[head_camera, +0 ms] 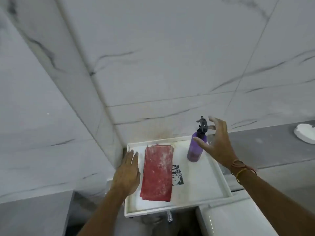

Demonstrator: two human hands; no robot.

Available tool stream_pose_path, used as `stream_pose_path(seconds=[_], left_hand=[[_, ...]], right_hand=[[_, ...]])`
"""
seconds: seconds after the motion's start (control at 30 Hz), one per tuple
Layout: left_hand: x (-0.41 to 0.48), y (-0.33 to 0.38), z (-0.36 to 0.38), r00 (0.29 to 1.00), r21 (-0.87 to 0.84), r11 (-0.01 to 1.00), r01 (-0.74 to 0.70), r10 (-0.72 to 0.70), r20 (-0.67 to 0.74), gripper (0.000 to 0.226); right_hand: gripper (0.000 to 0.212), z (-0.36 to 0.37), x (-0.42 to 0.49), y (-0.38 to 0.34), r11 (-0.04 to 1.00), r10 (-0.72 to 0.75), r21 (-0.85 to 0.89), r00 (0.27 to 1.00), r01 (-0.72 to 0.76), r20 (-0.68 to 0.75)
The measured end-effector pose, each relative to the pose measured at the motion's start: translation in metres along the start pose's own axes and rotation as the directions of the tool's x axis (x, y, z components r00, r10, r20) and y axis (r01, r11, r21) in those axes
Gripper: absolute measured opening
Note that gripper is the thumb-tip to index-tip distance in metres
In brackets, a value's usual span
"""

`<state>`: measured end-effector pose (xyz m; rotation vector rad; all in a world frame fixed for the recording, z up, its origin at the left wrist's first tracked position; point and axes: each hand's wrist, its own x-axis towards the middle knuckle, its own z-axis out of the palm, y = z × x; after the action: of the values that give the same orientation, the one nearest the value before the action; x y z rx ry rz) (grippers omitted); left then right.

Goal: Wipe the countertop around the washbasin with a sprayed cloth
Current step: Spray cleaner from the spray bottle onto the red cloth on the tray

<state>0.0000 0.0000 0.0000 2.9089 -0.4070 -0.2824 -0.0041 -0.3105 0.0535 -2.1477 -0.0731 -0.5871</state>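
From the head view I see my left hand [127,174] flat and spread, empty, at the white tray's [219,178] left edge, just beside the folded red cloth [157,172] lying in it at lower centre. My right hand [215,142], fingers open, hovers by the upright purple spray bottle [196,150], gripping nothing.
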Motion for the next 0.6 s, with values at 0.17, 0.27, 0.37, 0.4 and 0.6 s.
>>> stream_pose_path(seconds=[0.17,0.27,0.37,0.4,0.6], left_hand=[[-0.003,-0.009,0.042,0.996,-0.098,0.991,0.091,-0.093,-0.018,0.069],[-0.005,-0.01,0.052,0.986,-0.239,0.966,0.093,-0.122,-0.112,0.08],[-0.003,-0.012,0.057,0.972,-0.309,0.942,0.131,-0.184,-0.149,0.076],[-0.003,-0.01,0.057,0.97,-0.31,0.941,0.137,-0.19,-0.148,0.076],[-0.003,-0.008,0.057,0.973,-0.265,0.952,0.153,-0.192,-0.127,0.067]], right_hand=[[0.077,0.024,0.021,0.028,0.987,-0.027,0.163,0.997,0.015,0.07],[0.062,0.04,0.025,0.035,0.978,-0.011,0.207,0.999,0.003,0.034],[0.06,0.055,0.024,0.035,0.968,-0.026,0.25,0.999,0.035,-0.04],[0.061,0.058,0.022,0.035,0.964,-0.031,0.263,0.997,0.047,-0.066],[0.055,0.057,0.021,0.022,0.966,0.075,0.256,0.99,-0.042,-0.119]])
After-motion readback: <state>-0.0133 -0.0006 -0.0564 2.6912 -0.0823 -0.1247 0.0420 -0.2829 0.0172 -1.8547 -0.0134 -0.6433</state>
